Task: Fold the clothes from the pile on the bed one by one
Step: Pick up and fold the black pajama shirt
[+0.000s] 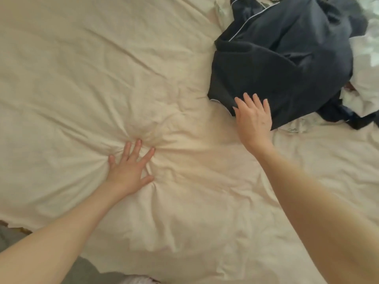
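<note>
Cream bedsheet (82, 78) spread wide under both bare forearms; dark navy garment (287, 74) with pale piping heaped at upper right; right hand (254, 119), fingers straight, lies flat on its near edge; left hand (129, 169), fingers splayed, presses into sheet.

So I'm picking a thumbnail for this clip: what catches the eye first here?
The dark navy garment with pale piping, heaped at the upper right of the cream bedsheet. The right hand lies flat on its near edge. The left hand presses spread into the sheet at centre, wrinkles radiating outward.
</note>
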Motion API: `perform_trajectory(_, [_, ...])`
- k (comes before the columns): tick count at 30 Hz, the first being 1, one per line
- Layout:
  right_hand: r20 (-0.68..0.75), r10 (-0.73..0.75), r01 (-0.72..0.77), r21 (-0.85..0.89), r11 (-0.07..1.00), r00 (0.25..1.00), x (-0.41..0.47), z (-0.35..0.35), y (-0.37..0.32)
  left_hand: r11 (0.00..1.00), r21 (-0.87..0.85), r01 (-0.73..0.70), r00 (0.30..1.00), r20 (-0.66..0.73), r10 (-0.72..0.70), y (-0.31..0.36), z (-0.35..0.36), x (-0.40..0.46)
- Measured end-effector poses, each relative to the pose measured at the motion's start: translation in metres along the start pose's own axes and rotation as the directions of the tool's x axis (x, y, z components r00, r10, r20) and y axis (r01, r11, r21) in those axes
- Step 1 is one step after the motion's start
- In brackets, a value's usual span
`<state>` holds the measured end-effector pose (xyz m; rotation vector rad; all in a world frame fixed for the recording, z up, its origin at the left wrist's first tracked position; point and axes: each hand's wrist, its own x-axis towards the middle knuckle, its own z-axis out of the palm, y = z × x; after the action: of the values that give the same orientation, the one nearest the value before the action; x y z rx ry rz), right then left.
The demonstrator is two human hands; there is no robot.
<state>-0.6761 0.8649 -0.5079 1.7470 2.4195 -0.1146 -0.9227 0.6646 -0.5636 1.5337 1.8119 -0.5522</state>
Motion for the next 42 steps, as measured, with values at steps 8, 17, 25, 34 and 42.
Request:
perform_trajectory(8, [-0.124,0.053,0.017,0.509,0.861,0.991,-0.117,-0.032,-0.058,0.505,-0.855,0.115,0.992,0.07,-0.108,0.051,-0.077,-0.039])
perform_trajectory(17, [0.076,-0.079,-0.008,0.773,0.635,0.994,-0.223,-0.084,-0.061,-0.052,-0.999,0.001,0.976,0.012,-0.218,0.145,-0.11,-0.112])
perform_trajectory(25, [0.597,-0.349,-0.148,0.626,0.765,0.722,-0.256,-0.065,-0.016,0.483,-0.858,0.173,0.98,0.1,-0.174,0.141,0.009,-0.187])
perform_trajectory(34, [0.16,-0.151,0.072,0.418,0.905,0.975,-0.145,-0.047,0.0,0.77,-0.616,0.164,0.984,0.152,-0.087,0.121,0.023,-0.18])
perform_trajectory(42, [0.223,-0.199,0.231,-0.133,0.964,0.954,-0.045,-0.011,0.007,0.785,-0.619,-0.019,0.987,-0.139,-0.085,0.117,0.0,-0.139])
